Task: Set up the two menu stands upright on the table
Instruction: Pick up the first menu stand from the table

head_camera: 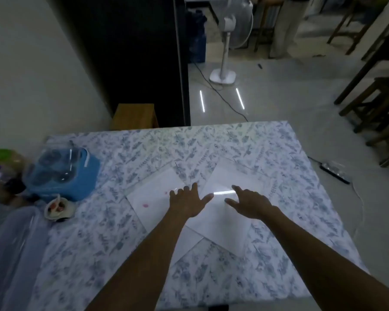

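Head view. Two menu stands lie flat near the middle of the table (pixel 279 153), toward its near edge: the left menu stand (pixel 153 194), marked with pink spots, and the right menu stand (pixel 229 176), which mirrors a strip of ceiling light. Their near corners seem to overlap. The left hand (pixel 188 202) rests spread, palm down, on the left stand's right edge; the right hand (pixel 249 204) hovers or rests, fingers splayed, on the right stand. Neither hand pinches anything.

Handling, as a judgement: the stands look like clear, glossy sheet plastic, so probably light, stiff, slippery and easily scratched. A thumb-and-finger hold on a free edge, tipping each stand onto its base, seems the likely grip; where the base lies cannot be told.

The table carries a blue-and-white leaf-patterned cloth. At its left edge stand a blue container (pixel 63 173) with a clear lid, and a small cup (pixel 57 208). Beyond the far edge are a tiled floor, a pedestal fan (pixel 226 50), a dark partition and wooden stools (pixel 373 104).
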Demonstrator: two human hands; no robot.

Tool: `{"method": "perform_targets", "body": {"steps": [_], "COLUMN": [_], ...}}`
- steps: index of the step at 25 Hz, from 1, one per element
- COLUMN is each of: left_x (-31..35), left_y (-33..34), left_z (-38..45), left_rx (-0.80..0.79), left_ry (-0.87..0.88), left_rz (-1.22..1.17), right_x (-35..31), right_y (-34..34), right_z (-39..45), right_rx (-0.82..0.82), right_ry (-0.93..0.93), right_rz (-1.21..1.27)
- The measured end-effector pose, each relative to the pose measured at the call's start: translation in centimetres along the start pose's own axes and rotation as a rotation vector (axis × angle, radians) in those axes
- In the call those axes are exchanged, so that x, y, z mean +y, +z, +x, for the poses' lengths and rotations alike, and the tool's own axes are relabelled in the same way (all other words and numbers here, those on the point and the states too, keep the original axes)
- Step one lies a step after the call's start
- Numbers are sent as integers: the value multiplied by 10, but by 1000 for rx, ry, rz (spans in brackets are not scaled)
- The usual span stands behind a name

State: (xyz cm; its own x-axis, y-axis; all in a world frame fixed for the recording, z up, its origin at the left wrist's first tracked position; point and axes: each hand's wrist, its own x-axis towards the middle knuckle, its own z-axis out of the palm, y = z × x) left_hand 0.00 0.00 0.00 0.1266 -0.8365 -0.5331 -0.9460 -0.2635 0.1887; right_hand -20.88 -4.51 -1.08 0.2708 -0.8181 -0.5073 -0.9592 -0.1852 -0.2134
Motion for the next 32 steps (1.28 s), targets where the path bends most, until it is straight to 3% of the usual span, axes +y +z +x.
{"method": "perform_targets", "body": {"steps": [6,10,19,27,32], "left_x": [15,21,19,9,4], "left_y": [41,51,73,58,48], "left_z": [28,33,7,-65,-136], "left_rx": [-74,-18,7,35,146], "left_ry": [-45,-93,-255,-94,5], "left_rz": [-45,-47,-417,-573,-719], "right_x": [37,47,35,28,25], "right_y": [31,47,76,58,52], "right_z": [22,14,-27,-108,-171], "right_rx": [-108,-170,40,278,501], "right_ry": [192,346,449,397,432], "right_rz": [91,230,484,604,966]}}
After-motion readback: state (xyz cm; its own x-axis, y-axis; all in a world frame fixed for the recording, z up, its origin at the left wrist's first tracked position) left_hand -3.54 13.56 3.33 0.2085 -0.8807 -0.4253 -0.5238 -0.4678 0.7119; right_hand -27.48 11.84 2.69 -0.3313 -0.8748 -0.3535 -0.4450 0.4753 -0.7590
